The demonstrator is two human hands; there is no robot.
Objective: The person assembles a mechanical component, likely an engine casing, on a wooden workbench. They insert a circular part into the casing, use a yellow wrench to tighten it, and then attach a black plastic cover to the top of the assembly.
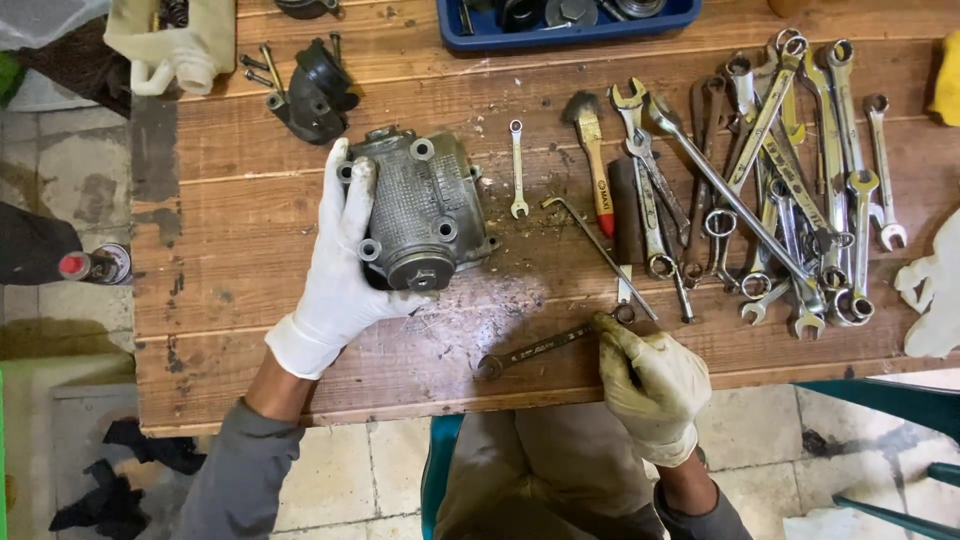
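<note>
My left hand (335, 270), in a white glove, grips the left side of a grey metal engine cover (425, 210) that rests on the wooden table (230, 290). My right hand (650, 385), in a soiled glove, pinches one end of a dark combination wrench (540, 348) lying flat near the table's front edge. The wrench's other end points left, toward the cover.
A pile of several wrenches (780, 190) covers the right side. A small wrench (517, 168), a brush (592, 150) and an L-shaped key (598, 245) lie in the middle. A black rubber part (315, 90) and a blue tray (565, 22) sit at the back.
</note>
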